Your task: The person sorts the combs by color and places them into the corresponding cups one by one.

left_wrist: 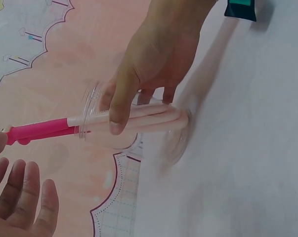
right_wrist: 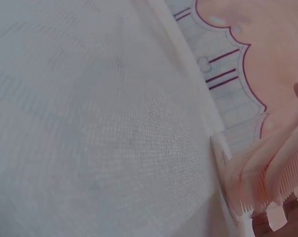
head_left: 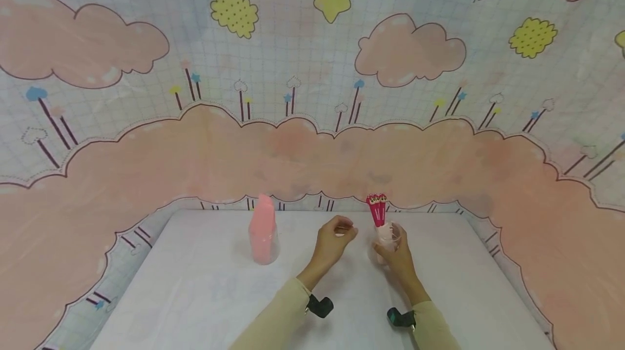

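Observation:
My right hand [head_left: 401, 256] grips a clear jar [head_left: 395, 232] on the right side of the table, its thumb and fingers curved round the wall. Several combs [head_left: 376, 213] lean in the jar, with bright pink handles sticking out of the mouth and pale pink toothed ends inside. In the right wrist view the teeth of the combs [right_wrist: 257, 177] show through the clear wall. My left hand [head_left: 334, 239] hovers left of the jar, fingers loosely bent and nothing held. The left wrist view shows its fingers [left_wrist: 47, 210] apart from each other, close to the handle ends.
A second clear container [head_left: 275, 244] stands on the left of the white table [head_left: 195, 296], with a flat salmon-pink thing [head_left: 263, 225] rising out of it. Behind the table hangs a patterned cloth [head_left: 312, 160] with clouds and stars.

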Motion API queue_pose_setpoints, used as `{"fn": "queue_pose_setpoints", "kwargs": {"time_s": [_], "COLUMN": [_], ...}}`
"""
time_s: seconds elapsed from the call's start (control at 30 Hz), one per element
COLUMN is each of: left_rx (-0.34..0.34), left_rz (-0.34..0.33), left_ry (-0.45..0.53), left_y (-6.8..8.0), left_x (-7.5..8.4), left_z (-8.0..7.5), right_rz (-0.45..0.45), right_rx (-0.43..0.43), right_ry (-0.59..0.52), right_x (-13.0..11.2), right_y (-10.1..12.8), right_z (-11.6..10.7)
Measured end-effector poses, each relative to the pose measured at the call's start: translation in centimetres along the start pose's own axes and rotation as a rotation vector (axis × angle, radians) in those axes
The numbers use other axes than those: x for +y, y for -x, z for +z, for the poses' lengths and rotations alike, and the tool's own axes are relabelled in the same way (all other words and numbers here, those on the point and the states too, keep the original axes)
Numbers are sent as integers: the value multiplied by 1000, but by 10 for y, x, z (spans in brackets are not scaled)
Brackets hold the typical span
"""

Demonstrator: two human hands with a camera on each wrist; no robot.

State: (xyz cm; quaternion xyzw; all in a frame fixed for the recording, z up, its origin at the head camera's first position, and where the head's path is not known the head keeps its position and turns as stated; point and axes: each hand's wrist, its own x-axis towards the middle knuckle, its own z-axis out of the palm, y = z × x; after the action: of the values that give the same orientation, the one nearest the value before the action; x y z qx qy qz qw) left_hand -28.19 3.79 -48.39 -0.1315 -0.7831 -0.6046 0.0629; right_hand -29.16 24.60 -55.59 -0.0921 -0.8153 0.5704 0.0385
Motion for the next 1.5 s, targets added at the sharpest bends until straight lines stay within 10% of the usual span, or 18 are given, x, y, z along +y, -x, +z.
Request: {"fn": "queue_pose_setpoints", "kwargs": {"time_s": [0.93, 1.5], "left_rx": [-11, 5], "left_rz": [44, 143], "left_ry": [-56, -321], "left_y": [30, 49], "left_x": [-10, -8], "left_z": [-47, -84], "right_rz": [13, -193], "right_rx": [-80, 15], "right_ry": [95, 130], "right_x": [14, -37], "right_y": [10, 40], "right_z": [-19, -28]}}
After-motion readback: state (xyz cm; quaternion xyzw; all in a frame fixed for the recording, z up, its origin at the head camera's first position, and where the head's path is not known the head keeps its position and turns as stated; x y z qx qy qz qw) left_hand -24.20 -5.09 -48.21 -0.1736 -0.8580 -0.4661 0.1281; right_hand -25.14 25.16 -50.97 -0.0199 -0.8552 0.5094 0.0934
